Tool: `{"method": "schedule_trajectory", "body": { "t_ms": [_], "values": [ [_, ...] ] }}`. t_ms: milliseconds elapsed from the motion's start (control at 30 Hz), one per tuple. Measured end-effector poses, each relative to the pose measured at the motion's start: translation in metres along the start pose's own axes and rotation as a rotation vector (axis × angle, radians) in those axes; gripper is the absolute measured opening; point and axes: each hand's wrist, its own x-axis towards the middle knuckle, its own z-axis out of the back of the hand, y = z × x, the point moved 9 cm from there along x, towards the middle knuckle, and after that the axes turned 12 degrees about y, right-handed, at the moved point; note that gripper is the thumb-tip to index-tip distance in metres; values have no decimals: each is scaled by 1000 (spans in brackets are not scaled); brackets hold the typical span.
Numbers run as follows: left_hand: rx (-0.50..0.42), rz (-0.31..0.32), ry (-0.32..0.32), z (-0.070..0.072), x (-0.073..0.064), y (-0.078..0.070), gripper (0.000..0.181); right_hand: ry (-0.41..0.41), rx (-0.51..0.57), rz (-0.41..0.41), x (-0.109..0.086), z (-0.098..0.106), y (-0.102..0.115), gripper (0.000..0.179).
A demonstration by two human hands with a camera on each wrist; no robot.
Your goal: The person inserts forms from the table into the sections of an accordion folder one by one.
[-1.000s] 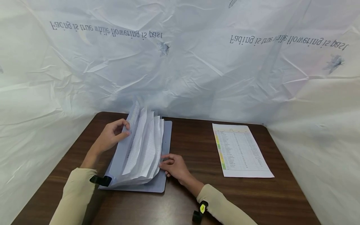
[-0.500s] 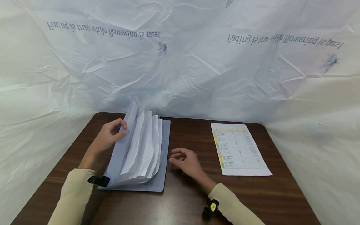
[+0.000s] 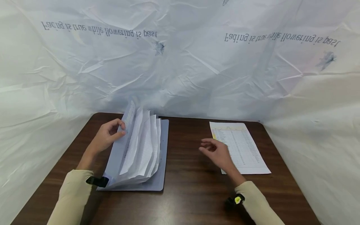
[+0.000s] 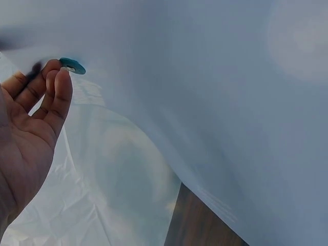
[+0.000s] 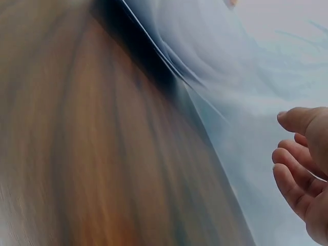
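Observation:
A pale blue plastic folder (image 3: 165, 147) lies on the left half of the table, its front cover (image 3: 117, 153) raised. Several printed white pages (image 3: 144, 150) fan out upright inside it. My left hand (image 3: 104, 137) holds the outer edge of that cover between thumb and fingers. In the left wrist view, a small teal round piece (image 4: 74, 66) shows at the fingertips. My right hand (image 3: 218, 153), holding nothing, hovers with loosely bent fingers near a printed table sheet (image 3: 244, 150) and covers part of its left side.
The dark wooden table (image 3: 185, 187) has its far edge against a wrinkled whitish sheet (image 3: 182, 87) with mirrored lettering. That sheet also hangs along both sides. A black wrist camera (image 3: 97, 181) sits on my left sleeve.
My right hand has let go of the pages' edge and moved right, toward the printed table sheet. The left hand keeps the cover raised, nearly still.

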Motion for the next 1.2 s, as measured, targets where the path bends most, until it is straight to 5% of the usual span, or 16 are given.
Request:
{"method": "schedule_trajectory", "body": {
  "t_ms": [400, 1200],
  "values": [
    [-26, 0, -18, 3, 0, -2, 16, -164, -240, -108, -22, 83, -43, 39],
    [-38, 2, -8, 3, -2, -3, 16, -209, -302, -445, -86, 150, -147, 58]
  ]
}}
